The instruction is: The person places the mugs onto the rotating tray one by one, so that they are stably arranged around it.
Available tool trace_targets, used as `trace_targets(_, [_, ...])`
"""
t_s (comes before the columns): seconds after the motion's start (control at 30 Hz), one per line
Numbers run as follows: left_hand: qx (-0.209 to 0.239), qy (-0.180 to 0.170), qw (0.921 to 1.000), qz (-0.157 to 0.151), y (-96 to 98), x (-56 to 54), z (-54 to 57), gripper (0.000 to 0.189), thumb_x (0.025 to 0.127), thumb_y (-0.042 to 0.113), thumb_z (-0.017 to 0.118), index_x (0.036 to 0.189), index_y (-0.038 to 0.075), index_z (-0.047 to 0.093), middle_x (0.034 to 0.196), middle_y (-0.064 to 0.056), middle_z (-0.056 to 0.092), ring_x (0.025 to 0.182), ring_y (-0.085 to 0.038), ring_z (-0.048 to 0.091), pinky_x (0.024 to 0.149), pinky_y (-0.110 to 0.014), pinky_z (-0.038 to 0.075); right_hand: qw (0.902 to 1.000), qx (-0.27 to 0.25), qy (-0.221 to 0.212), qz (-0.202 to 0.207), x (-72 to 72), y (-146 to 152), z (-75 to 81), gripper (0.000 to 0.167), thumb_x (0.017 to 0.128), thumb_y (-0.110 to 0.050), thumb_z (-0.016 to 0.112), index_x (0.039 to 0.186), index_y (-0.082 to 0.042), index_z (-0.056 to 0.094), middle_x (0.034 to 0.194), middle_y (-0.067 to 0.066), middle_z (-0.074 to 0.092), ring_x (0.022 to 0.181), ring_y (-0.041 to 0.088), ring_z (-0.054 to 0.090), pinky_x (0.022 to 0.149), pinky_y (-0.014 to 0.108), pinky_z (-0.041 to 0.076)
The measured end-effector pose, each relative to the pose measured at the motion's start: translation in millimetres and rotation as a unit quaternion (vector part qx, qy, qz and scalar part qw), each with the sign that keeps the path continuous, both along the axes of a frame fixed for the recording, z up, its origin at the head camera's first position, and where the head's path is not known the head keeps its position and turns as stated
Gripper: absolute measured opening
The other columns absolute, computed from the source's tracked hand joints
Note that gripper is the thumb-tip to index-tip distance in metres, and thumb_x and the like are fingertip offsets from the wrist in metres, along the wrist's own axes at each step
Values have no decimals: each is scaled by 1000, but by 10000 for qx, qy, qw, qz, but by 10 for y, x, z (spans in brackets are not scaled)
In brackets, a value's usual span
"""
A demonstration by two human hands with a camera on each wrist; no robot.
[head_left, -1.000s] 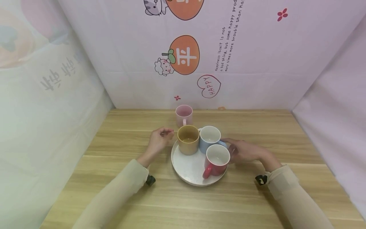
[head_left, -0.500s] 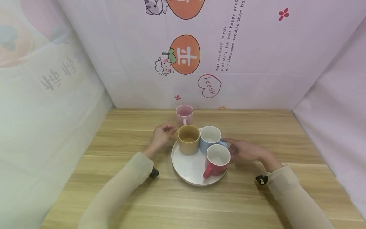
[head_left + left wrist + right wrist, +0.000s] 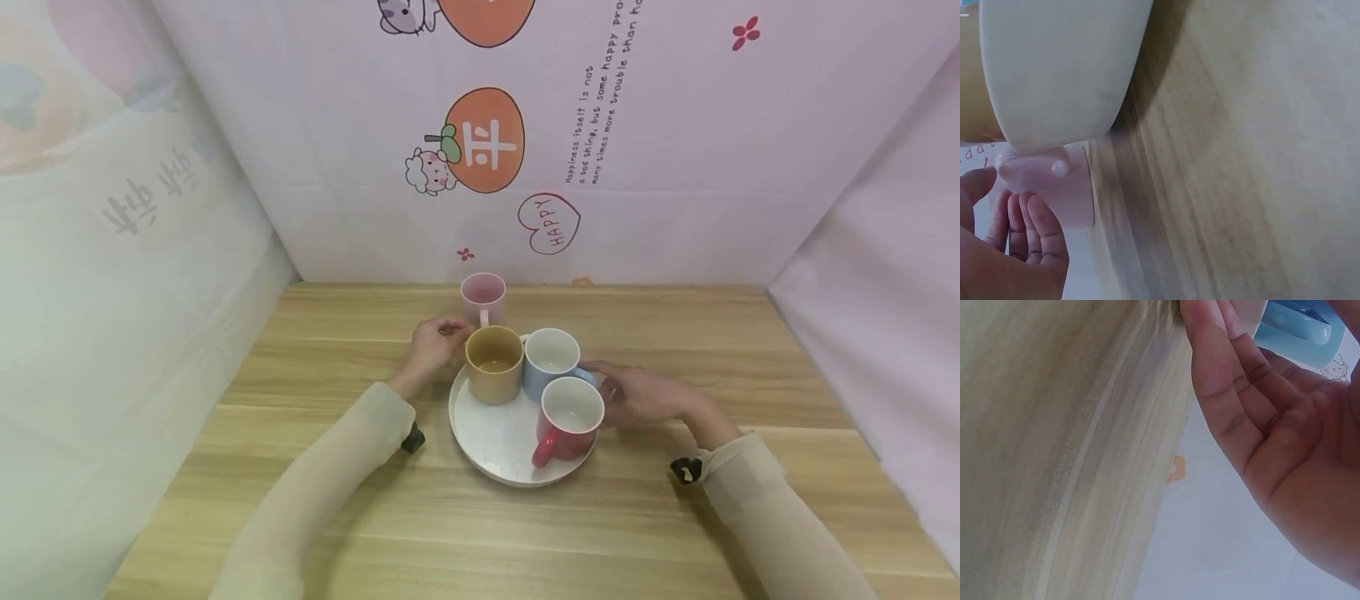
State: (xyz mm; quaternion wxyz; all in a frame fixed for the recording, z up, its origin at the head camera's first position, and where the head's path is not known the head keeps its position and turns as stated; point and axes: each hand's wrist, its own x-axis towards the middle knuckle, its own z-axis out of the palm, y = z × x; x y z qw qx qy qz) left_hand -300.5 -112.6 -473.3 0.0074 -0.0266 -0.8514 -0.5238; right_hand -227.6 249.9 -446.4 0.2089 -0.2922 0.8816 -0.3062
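Note:
A round white tray [image 3: 483, 442] carries a mustard-yellow mug [image 3: 495, 387], a light blue mug [image 3: 535, 379] and a red mug [image 3: 577, 442]. Behind it, a pink mug [image 3: 471, 312] stands on the table, its handle facing the tray. My left hand [image 3: 437, 346] is just left of the yellow mug. In the left wrist view its fingers [image 3: 1047, 228] and thumb bend loosely near the pink mug's handle [image 3: 1060, 167], with a gap between them. My right hand [image 3: 648, 396] rests at the tray's right side, fairly straight fingers [image 3: 1219, 381] against the wall, close to the blue mug's handle [image 3: 1297, 328].
The wooden table [image 3: 360, 517] extends around the tray on all sides. A printed white cloth [image 3: 645, 225] hangs upright behind the table, and white cloth also flanks it left and right. A dark strap [image 3: 686, 471] shows at the right wrist.
My left hand has moved forward and to the right, past the yellow mug's left side toward the pink mug's handle. The right hand, tray and mugs stay where they were.

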Motion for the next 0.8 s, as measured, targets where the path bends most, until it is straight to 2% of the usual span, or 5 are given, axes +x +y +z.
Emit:
trace_targets(0.27, [-38,-80,9999,-58,83,-95,-4,29,92,34,72,107,10,75,107,-9,74,102,-22,66,91,-34,55,10000,67,69,-8,-8,-3,-3,83,83,-31,81,152,-16,37,97,-1,70,91,15,67,80,27,57])
trace_targets(0.4, [-86,-75,9999,-67,124,-124,-1,29,92,34,72,106,10,76,104,-9,74,100,-22,67,89,-33,55,10000,70,57,-24,-12,-2,-8,84,83,-32,82,152,-16,37,98,0,70,92,15,68,80,28,57])
trace_targets(0.6, [-41,-88,9999,-84,159,-127,15,26,93,30,71,105,8,76,103,-11,74,97,-22,67,85,-30,54,10000,35,-13,-37,-19,0,-21,83,83,-30,81,152,-17,36,99,0,70,92,15,67,80,28,57])
trace_targets(0.8, [-270,-77,9995,-109,173,-116,58,23,94,28,69,104,8,76,105,-10,75,101,-24,66,90,-35,54,9999,62,81,-4,-22,6,-28,82,84,-31,81,152,-18,37,97,-1,70,91,14,67,80,28,57])
